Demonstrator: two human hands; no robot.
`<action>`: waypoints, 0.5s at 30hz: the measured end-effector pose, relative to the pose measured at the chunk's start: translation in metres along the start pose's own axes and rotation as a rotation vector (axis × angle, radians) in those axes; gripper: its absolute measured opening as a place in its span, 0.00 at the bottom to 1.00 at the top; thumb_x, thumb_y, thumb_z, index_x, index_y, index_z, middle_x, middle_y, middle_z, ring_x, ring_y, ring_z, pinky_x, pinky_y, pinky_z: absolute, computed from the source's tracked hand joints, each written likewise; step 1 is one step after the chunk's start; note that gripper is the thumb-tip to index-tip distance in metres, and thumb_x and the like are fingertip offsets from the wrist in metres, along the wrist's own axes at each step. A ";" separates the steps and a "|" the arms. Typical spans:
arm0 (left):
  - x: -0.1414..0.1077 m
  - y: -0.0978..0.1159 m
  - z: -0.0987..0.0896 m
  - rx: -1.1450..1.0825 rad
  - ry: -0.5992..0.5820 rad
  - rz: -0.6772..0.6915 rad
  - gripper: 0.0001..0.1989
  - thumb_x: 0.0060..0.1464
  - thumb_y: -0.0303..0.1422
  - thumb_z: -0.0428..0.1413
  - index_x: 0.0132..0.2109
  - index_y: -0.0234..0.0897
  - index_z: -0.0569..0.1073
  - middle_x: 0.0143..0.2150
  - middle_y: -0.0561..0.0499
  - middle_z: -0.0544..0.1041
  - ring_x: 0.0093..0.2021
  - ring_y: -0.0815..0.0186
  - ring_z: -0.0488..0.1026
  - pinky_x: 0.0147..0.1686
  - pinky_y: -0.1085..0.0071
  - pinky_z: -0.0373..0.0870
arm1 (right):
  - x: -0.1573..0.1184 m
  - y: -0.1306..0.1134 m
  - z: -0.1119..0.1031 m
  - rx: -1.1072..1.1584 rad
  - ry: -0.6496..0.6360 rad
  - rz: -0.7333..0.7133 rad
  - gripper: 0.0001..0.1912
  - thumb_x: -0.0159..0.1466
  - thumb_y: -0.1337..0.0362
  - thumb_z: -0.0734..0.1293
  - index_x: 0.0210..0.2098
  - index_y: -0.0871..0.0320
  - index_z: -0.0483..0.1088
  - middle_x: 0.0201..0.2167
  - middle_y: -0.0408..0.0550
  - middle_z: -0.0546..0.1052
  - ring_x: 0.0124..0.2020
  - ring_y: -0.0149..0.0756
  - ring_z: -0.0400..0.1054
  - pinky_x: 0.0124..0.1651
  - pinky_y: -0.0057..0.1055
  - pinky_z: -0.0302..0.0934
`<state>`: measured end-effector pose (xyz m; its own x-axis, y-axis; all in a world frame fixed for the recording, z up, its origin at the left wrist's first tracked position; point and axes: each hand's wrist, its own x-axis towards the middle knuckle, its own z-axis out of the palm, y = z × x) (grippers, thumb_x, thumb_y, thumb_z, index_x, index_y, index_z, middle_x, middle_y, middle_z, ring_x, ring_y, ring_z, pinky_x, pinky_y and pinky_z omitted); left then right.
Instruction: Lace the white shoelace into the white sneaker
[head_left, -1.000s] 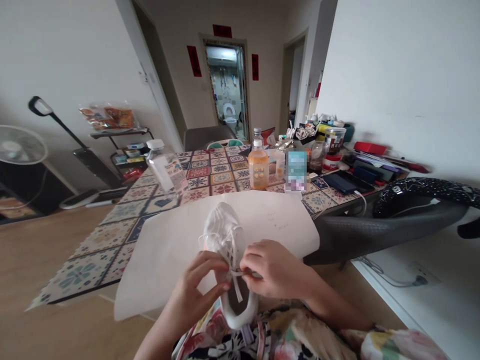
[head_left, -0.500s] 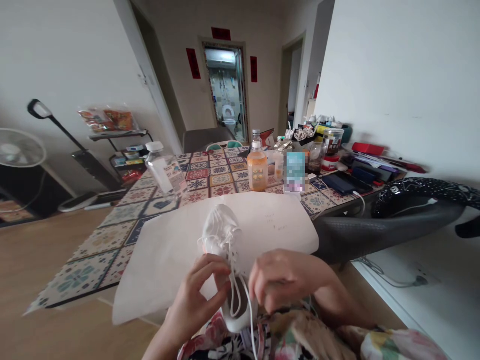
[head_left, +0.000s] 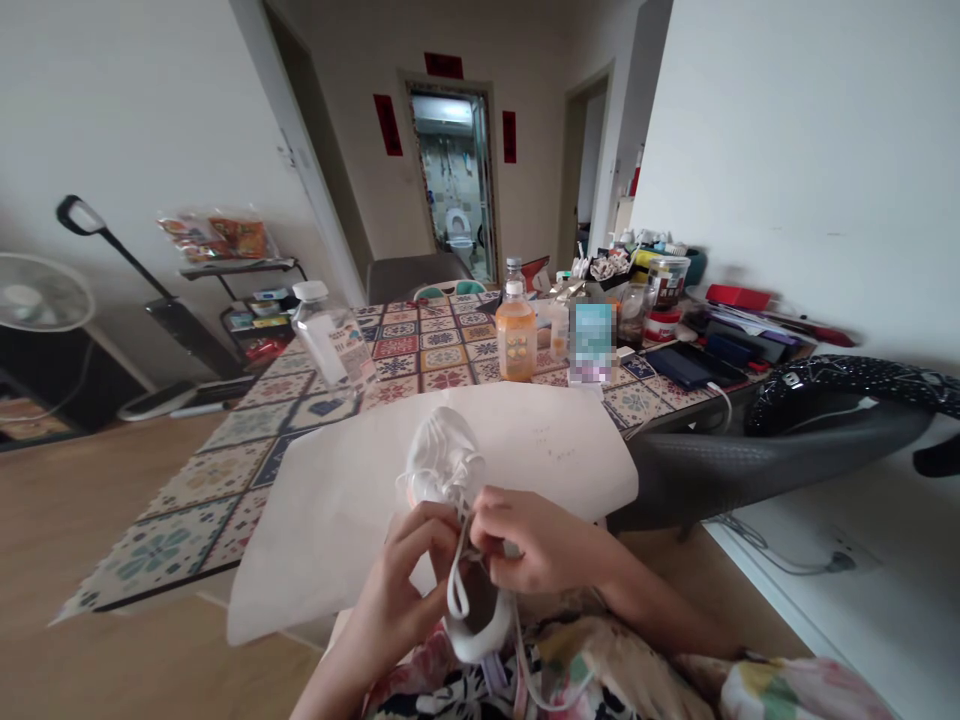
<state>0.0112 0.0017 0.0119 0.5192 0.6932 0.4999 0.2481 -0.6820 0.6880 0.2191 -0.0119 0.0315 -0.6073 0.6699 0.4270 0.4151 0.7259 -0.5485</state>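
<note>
Head-camera view of two bare hands at a white sneaker, which is held upright in front of the person, its toe pointing away and its heel toward the person's lap. The left hand lies on the near-left side of the sneaker, its fingers curled and closed against the shoe, supporting it. The right hand lies to the right of the sneaker, its fingers drawn together and clamped on a white lace at the shoe's opening. A loop of the lace hangs just below both hands, and a free end trails past the heel over a floral garment on the person's lap. Directly behind the sneaker lies a sheet of white paper; whether the shoe touches it cannot be told. Farther beyond the sneaker, a patterned tile-print cloth covers the surface. On it stand a bottle of orange drink, a clear plastic bottle to the left and a blurred box to the right. A dark curved padded object sits to the right of the sneaker, its exact kind unclear.
</note>
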 end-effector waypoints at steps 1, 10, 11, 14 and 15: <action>0.001 0.000 0.000 -0.004 0.015 -0.004 0.07 0.57 0.28 0.56 0.30 0.39 0.68 0.35 0.48 0.73 0.36 0.61 0.71 0.38 0.68 0.70 | 0.000 0.000 0.000 0.023 0.005 0.011 0.11 0.57 0.76 0.68 0.35 0.57 0.65 0.35 0.41 0.67 0.34 0.30 0.63 0.38 0.25 0.59; -0.002 -0.008 -0.007 -0.263 0.008 -0.117 0.17 0.57 0.46 0.59 0.29 0.39 0.78 0.35 0.44 0.74 0.39 0.57 0.72 0.39 0.65 0.71 | -0.001 0.016 -0.004 0.326 -0.064 -0.061 0.06 0.64 0.62 0.70 0.34 0.57 0.70 0.43 0.46 0.68 0.42 0.32 0.67 0.49 0.30 0.64; -0.004 -0.010 -0.008 -0.341 0.015 -0.135 0.19 0.56 0.48 0.59 0.27 0.39 0.77 0.35 0.45 0.72 0.38 0.57 0.71 0.37 0.65 0.71 | -0.002 0.018 -0.006 0.375 -0.062 -0.083 0.09 0.65 0.59 0.69 0.33 0.57 0.70 0.42 0.46 0.68 0.43 0.33 0.67 0.50 0.32 0.64; -0.011 -0.013 -0.011 -0.557 0.121 -0.165 0.23 0.52 0.52 0.61 0.23 0.38 0.71 0.34 0.48 0.68 0.35 0.60 0.68 0.34 0.66 0.70 | -0.003 0.018 -0.013 0.550 -0.055 -0.157 0.17 0.66 0.50 0.66 0.29 0.56 0.68 0.38 0.45 0.68 0.39 0.33 0.67 0.47 0.34 0.65; -0.013 -0.012 -0.013 -0.611 0.169 -0.162 0.24 0.52 0.52 0.61 0.21 0.38 0.68 0.32 0.49 0.66 0.34 0.61 0.66 0.33 0.66 0.70 | -0.004 0.017 -0.016 0.621 -0.033 -0.174 0.19 0.66 0.48 0.66 0.28 0.55 0.67 0.35 0.44 0.68 0.36 0.32 0.67 0.45 0.34 0.65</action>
<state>-0.0089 0.0039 0.0034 0.3658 0.8371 0.4068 -0.2233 -0.3454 0.9115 0.2395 0.0004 0.0319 -0.6548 0.5382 0.5307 -0.1548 0.5917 -0.7911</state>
